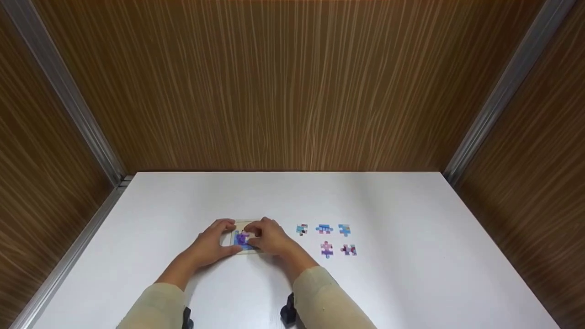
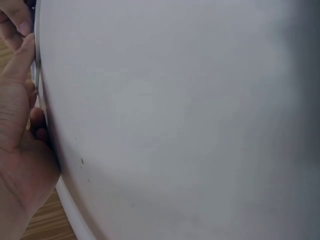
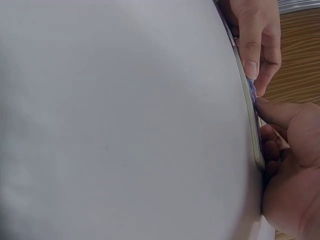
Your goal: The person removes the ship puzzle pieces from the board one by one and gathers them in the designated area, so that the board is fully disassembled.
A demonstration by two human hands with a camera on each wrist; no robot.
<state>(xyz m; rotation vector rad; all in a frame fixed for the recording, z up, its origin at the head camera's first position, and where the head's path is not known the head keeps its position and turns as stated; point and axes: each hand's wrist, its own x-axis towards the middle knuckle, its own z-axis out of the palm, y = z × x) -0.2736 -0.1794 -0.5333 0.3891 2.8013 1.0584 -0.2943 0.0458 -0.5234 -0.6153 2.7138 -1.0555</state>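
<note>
A small light-wood puzzle tray (image 1: 249, 252) lies flat on the white table, with part of a purple and blue picture fitted inside. My left hand (image 1: 208, 244) holds the tray by its left side, fingers at the far edge and thumb at the near one. Bent over the tray from the right, my right hand (image 1: 273, 236) pinches a small puzzle piece (image 1: 244, 232) between thumb and forefinger, down at the picture. Its fingers cover the tray's right part. In the right wrist view the thumb (image 3: 270, 110) touches the picture just inside the tray's rim.
Several loose jigsaw pieces lie right of the tray in two rows, among them a blue one (image 1: 344, 229), a blue and white one (image 1: 324, 229) and a pink one (image 1: 327, 249). Wood-grain panels (image 1: 283, 87) enclose the white table (image 1: 411, 274) at back and sides.
</note>
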